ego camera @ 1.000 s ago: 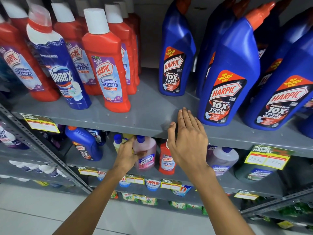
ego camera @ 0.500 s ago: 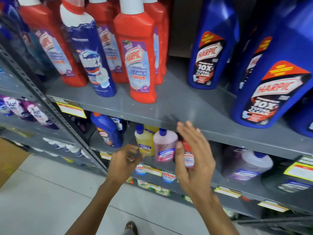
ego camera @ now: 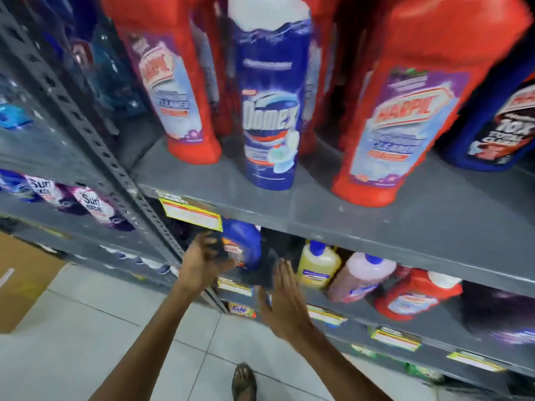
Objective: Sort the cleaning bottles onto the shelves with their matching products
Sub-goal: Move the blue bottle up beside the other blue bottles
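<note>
Grey steel shelving (ego camera: pixel 376 221) was photographed at close range, with a blue Domex bottle (ego camera: pixel 270 111) seen standing upright on the upper shelf, near its front edge. It was flanked by red Harpic bottles, one (ego camera: pixel 176 91) just beside it on the left and a larger-looking one (ego camera: pixel 405 117) on the right, with further red bottles crowded behind. A dark blue Harpic bottle (ego camera: pixel 503 125) was partly caught at the right edge of the same shelf.

On the shelf below, a blue bottle (ego camera: pixel 246 244) was seen at the left end, followed towards the right by a yellow bottle (ego camera: pixel 318 264), a pink bottle (ego camera: pixel 363 276) and a small red bottle (ego camera: pixel 417 293), the last two appearing tilted in the blurred frame. Yellow price tags (ego camera: pixel 192 214) were fixed along the shelf edges.

The left hand (ego camera: pixel 202 261) was raised in front of the lower shelf, its fingers curled loosely beside the blue bottle; whether that grip was touching anything could not be told through the blur. The right hand (ego camera: pixel 282 299) was held flat with its fingers spread, its grip empty, just before the lower shelf edge and left of the yellow bottle. A sandalled foot (ego camera: pixel 244 382) was visible on the pale tiled floor (ego camera: pixel 86 328), and a brown cardboard box (ego camera: pixel 23 282) was seen at the far left.
</note>
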